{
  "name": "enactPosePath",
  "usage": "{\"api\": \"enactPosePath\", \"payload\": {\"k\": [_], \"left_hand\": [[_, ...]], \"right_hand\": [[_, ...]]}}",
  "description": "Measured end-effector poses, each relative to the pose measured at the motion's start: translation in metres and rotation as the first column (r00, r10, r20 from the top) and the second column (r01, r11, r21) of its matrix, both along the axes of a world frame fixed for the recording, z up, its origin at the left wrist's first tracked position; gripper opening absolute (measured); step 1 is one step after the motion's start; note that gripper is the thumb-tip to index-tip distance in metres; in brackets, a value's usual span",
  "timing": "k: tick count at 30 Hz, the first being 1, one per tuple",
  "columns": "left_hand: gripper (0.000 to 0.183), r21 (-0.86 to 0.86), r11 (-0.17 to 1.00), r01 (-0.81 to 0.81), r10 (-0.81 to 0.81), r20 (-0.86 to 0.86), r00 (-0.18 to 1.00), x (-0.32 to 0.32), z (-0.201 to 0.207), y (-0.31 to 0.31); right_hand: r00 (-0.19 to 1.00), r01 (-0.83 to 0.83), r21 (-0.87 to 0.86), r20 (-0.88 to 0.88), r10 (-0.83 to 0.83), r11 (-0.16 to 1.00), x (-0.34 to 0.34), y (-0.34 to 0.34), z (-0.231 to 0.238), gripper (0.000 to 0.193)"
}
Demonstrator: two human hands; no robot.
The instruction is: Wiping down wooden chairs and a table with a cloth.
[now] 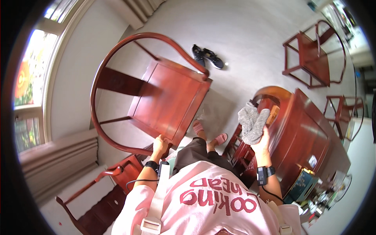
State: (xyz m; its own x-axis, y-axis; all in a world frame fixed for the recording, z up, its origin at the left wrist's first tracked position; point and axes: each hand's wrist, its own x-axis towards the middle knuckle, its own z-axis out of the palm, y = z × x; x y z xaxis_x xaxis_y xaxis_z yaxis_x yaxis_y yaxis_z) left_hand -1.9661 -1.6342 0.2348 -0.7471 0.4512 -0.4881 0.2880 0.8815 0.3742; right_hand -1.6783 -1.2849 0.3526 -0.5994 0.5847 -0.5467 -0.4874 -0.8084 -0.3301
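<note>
A dark red wooden armchair (168, 98) with a round, curved back rail stands in front of me to the left. My left hand (160, 146) is closed on its near side, by the seat corner and the end of the arm rail. Some of its fingers are hidden there. On the right, my right hand (261, 144) holds up a bunched, fuzzy grey cloth (252, 123), folded into two lobes. The cloth is beside the edge of a red wooden table (307, 121), above another curved chair rail (270, 91).
Black shoes (207, 57) lie on the grey floor beyond the armchair. More red chairs stand at far right (313, 55) and near left (98, 207). A teal box (301, 184) and cluttered small items sit at the table's near end. Windows and curtains (58, 156) line the left.
</note>
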Motion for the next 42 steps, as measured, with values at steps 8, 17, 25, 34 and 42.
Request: {"api": "enactPosePath", "payload": {"k": [8, 17, 25, 34, 42], "left_hand": [[0.044, 0.124, 0.838, -0.531, 0.499, -0.567, 0.655, -0.056, 0.042, -0.095], [0.07, 0.475, 0.385, -0.791, 0.918, -0.113, 0.379, -0.131, 0.024, -0.174], [0.028, 0.55, 0.104, -0.829, 0.985, 0.06, 0.163, -0.151, 0.018, -0.153], [0.028, 0.532, 0.172, -0.829, 0.981, -0.166, 0.097, -0.149, 0.018, -0.134], [0.025, 0.484, 0.094, -0.87, 0.986, -0.165, 0.015, -0.147, 0.022, -0.137]], "right_hand": [[0.841, -0.464, 0.108, 0.365, 0.399, 0.879, -0.144, -0.009, -0.04, 0.03], [0.662, -0.671, 0.372, 0.69, 0.292, 0.642, -0.271, 0.026, -0.07, 0.038], [0.423, -0.906, 0.421, 0.905, 0.035, 0.048, -0.385, 0.033, -0.176, 0.045], [0.372, -0.874, 0.149, 0.818, -0.439, -0.463, -0.467, -0.023, -0.354, 0.071], [0.122, 0.34, 0.404, 0.877, 0.466, -0.849, -0.428, -0.266, -0.327, 0.034]]}}
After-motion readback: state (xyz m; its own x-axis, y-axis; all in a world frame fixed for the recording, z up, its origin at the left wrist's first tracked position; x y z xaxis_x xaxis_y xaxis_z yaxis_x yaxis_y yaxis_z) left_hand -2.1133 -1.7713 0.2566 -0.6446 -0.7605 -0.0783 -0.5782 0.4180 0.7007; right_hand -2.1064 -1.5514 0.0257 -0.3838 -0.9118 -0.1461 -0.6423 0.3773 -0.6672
